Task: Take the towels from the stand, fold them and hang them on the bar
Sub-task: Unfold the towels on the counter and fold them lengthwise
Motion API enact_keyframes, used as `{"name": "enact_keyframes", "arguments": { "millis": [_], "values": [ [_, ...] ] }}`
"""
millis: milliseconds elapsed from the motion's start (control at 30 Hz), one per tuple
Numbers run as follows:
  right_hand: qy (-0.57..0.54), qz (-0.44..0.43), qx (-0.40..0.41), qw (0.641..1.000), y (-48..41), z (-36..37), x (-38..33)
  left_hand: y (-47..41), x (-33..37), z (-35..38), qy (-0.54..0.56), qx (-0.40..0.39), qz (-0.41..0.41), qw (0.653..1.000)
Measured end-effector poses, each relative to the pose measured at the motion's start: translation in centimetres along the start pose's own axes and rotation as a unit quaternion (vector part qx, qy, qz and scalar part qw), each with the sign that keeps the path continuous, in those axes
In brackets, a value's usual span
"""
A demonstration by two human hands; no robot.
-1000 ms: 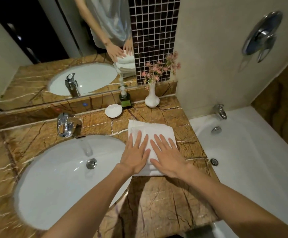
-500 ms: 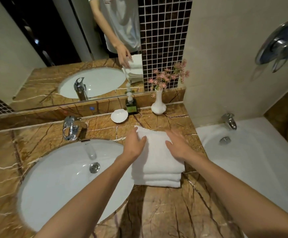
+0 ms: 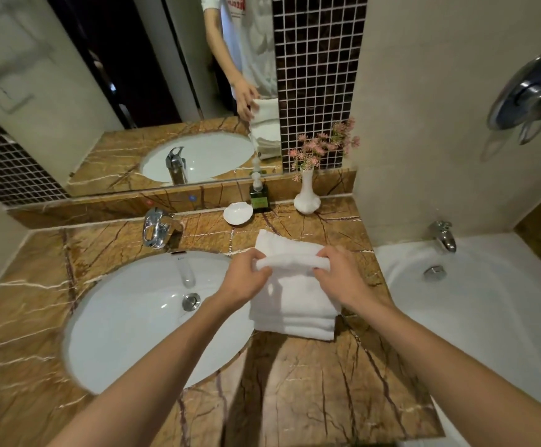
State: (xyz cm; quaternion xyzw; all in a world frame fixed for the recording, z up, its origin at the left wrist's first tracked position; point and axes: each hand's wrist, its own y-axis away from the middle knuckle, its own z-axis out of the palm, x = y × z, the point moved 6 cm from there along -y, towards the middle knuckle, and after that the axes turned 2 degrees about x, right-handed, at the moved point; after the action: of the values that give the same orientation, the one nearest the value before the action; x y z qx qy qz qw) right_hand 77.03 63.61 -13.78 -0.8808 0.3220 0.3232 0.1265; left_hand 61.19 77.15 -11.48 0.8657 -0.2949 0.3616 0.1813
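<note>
Mid-fold, 2 grips

The folded white towel (image 3: 295,304) lies on the marble counter (image 3: 295,398), just right of the sink (image 3: 127,317). The left hand (image 3: 246,280) and the right hand (image 3: 343,279) each pinch its raised far fold. Farther back, 1 vase (image 3: 307,198) holds pink flowers (image 3: 320,148).

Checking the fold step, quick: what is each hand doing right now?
Left hand: gripping the raised fold of the towel.
Right hand: gripping the same fold.
</note>
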Motion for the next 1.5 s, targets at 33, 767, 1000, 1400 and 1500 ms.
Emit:
{"name": "enact_keyframes", "arguments": {
  "millis": [33, 767, 1000, 1400, 1500],
  "values": [
    [0.009, -0.017, 0.004, 1.000, 0.8, -0.2, -0.4, 0.6, -0.2, -0.1, -0.004, -0.001, 0.000, 1.000],
    [0.185, -0.023, 0.013, 0.982, 20.3, 2.6, -2.7, 16.7, -6.1, 3.0, -0.007, -0.060, 0.059, 0.996],
    [0.275, -0.084, -0.057, 0.956, 20.8, 4.0, -2.4, 18.0, -8.5, 4.6, -0.036, -0.081, -0.032, 0.996],
    [0.221, -0.129, -0.100, 0.962, 17.5, 4.5, -1.5, 13.9, -6.4, 3.9, 0.018, -0.074, -0.058, 0.995],
    [0.213, -0.114, -0.107, 0.965, 15.6, 3.7, -1.3, 12.4, -5.2, 3.6, -0.022, -0.077, -0.022, 0.997]
  ]
}}
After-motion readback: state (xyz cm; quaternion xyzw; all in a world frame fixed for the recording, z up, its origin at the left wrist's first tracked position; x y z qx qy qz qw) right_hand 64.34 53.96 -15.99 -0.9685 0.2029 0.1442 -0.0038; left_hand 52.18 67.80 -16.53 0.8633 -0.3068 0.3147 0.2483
